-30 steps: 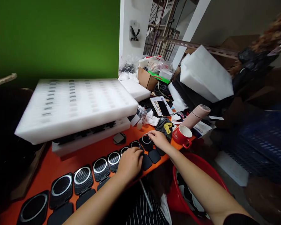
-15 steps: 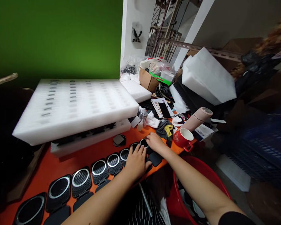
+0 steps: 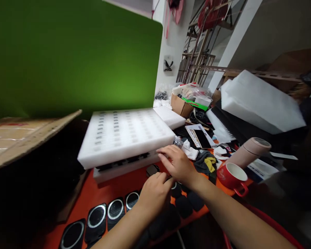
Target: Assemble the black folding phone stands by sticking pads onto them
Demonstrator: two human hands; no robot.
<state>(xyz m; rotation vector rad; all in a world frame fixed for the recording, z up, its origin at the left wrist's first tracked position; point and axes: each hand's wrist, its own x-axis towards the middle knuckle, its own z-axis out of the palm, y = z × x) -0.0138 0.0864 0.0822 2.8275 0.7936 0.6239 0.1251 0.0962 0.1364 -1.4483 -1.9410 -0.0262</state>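
A row of black hinged pads with silver rings (image 3: pixel 115 209) lies along the orange table. My left hand (image 3: pixel 155 192) is over the middle of this row, its fingers bent down and closed. Its fingertips are hidden, so what they grip, if anything, does not show. Just beyond it, my right hand (image 3: pixel 177 165) hovers above the row with its fingers stretched to the left and the thumb apart. No object shows in it. Near both hands, a small stack of dark, rounded flat pieces (image 3: pixel 152 170) rests on the table.
White foam trays (image 3: pixel 126 138) are stacked behind the row. To the right stand a red mug (image 3: pixel 232 176) and a pink bottle (image 3: pixel 251 152). Cloths (image 3: pixel 204 162), a phone (image 3: pixel 202 139) and a carton (image 3: pixel 180 105) lie farther back. A cardboard flap (image 3: pixel 38 138) juts in at left.
The view has turned, shifting the scene right and down. My right hand has lifted off the far end of the row and come nearer my left. My left hand's fingers have curled from a flatter spread.
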